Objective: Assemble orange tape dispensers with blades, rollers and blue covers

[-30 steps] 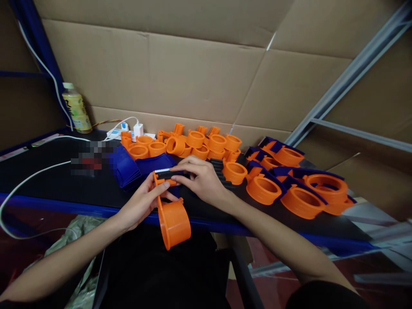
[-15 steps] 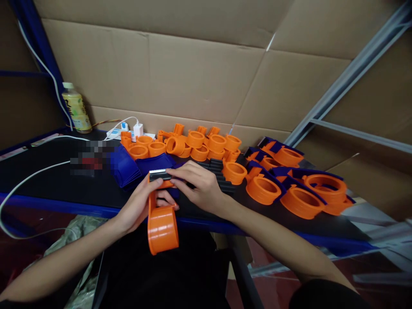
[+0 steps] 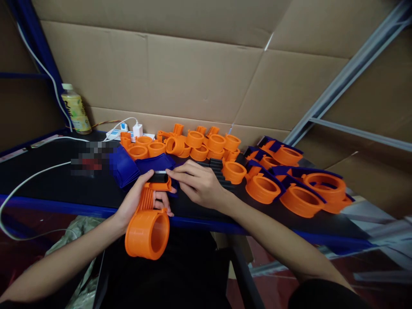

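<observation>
An orange tape dispenser (image 3: pixel 148 234) is in my left hand (image 3: pixel 133 204), its ring hanging down over the table's front edge. My left fingers wrap round its ribbed handle, and the thumb presses near the head. At the head sit a black strip (image 3: pixel 157 178) and a white toothed blade (image 3: pixel 160 172). My right hand (image 3: pixel 199 182) is closed in a pinch at the right end of the blade and strip. Whether the fingertips grip the blade or the strip is hard to tell. Blue flat pieces (image 3: pixel 124 167) lie just behind my hands.
Several orange dispensers (image 3: pixel 195 139) are heaped at the back. More dispensers with blue pieces (image 3: pixel 301 199) stand at the right. Black strips (image 3: pixel 216 165) lie beyond my right hand. A bottle (image 3: pixel 76 110), a power strip (image 3: pixel 112 135) and a white cable (image 3: pixel 35 169) are at the left.
The dispenser has turned in my left hand: its ring has swung left and its opening now shows. Its head has tilted up towards me. My right hand stays at the blade end.
</observation>
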### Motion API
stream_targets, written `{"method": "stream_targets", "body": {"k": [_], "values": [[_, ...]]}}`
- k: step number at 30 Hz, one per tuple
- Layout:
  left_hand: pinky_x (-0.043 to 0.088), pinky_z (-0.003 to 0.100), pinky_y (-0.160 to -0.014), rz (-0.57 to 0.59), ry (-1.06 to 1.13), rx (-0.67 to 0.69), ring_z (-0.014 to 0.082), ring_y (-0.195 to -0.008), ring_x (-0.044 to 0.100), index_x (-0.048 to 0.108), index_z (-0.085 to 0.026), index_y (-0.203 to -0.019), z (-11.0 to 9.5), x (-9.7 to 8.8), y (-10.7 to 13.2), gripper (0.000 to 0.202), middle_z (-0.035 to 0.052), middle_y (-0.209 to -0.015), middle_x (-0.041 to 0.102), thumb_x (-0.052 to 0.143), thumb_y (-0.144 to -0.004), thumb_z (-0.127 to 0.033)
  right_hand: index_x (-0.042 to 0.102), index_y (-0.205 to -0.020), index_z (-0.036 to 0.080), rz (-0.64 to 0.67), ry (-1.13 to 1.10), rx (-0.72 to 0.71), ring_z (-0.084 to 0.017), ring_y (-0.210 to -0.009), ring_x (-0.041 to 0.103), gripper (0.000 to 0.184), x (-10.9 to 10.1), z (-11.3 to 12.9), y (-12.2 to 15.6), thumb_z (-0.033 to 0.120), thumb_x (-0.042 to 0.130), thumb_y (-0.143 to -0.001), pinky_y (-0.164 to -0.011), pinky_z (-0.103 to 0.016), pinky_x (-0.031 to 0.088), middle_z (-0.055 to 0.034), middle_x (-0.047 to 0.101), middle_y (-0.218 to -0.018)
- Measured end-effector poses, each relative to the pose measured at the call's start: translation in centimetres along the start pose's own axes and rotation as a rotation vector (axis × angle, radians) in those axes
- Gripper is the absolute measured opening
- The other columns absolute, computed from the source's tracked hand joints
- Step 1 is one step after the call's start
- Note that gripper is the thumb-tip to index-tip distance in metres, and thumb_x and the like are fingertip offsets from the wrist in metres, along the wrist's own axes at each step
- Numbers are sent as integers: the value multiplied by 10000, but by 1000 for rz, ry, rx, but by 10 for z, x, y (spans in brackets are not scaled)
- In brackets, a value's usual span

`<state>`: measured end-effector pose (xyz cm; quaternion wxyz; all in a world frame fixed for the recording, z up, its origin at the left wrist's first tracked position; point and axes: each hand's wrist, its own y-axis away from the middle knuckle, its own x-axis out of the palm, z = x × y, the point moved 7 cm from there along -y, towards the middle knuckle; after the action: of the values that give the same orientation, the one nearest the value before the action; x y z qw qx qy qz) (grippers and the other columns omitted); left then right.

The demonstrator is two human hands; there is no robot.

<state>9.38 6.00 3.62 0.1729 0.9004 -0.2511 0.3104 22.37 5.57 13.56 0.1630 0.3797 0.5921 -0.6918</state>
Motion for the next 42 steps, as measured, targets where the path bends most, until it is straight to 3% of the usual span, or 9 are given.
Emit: {"method": "stream_targets", "body": {"k": [3,6,11,17,20,25,33,38,42], "values": [[604,401,-687,-17,27,4,246,-573,704,707,-47,-1050,-2,-1,0,625,98,-605,696,434,-932,-596,653,-1286,203,51,1,7,-180,-953,646,390,-9,-6,-1,104,468,-957,-834,-353,553,-92,713,-1095],[608,387,-670,-24,55,24,230,-548,688,716,-46,-1040,-4,0,0,612,95,-592,689,440,-931,-582,695,-1224,215,73,-11,167,-168,-938,670,366,-26,-29,-1,123,452,-966,-855,-336,545,-67,732,-1040],[607,361,-596,-32,55,48,220,-521,676,727,-35,-998,-7,1,2,603,93,-576,674,458,-926,-570,755,-1114,243,433,-27,437,-159,-898,700,325,-25,-62,13,153,488,-951,-829,-277,520,-31,760,-1013],[617,403,-629,-6,60,27,233,-538,685,730,-47,-1015,-5,-2,-1,638,92,-584,682,444,-921,-609,746,-1128,254,656,-35,484,-132,-726,667,251,-19,-57,27,286,662,-894,-667,-218,455,-8,753,-892],[619,413,-665,1,64,42,218,-529,677,722,-56,-1056,-4,-5,-2,628,84,-598,683,454,-921,-607,758,-1057,256,740,-29,487,-132,-712,661,217,-14,-53,34,299,729,-846,-656,-214,437,6,736,-836],[610,363,-660,-13,18,75,224,-589,703,720,-77,-1052,-3,-6,-1,521,75,-615,683,524,-908,-537,763,-980,242,752,-45,431,-148,-817,681,126,-9,-48,35,251,688,-879,-741,-228,460,-16,743,-915],[610,356,-586,-43,-79,197,219,-552,694,698,-81,-941,-10,5,3,348,73,-625,684,588,-903,-409,713,-1198,266,704,171,434,-196,-1039,666,372,-14,-60,31,119,650,-863,-845,-259,484,-58,678,-1205],[623,375,-584,-74,-85,234,194,-510,675,657,-102,-951,-12,12,7,245,61,-662,698,605,-905,-336,692,-1257,299,733,171,360,-165,-919,671,386,-3,-49,29,144,604,-914,-810,-258,490,-53,677,-1131],[628,376,-606,-81,-92,232,184,-511,669,653,-96,-953,-12,12,7,244,57,-649,690,599,-912,-330,729,-1184,256,588,117,382,-170,-936,660,293,-6,-52,23,185,563,-953,-828,-268,483,-70,683,-1108]]}}
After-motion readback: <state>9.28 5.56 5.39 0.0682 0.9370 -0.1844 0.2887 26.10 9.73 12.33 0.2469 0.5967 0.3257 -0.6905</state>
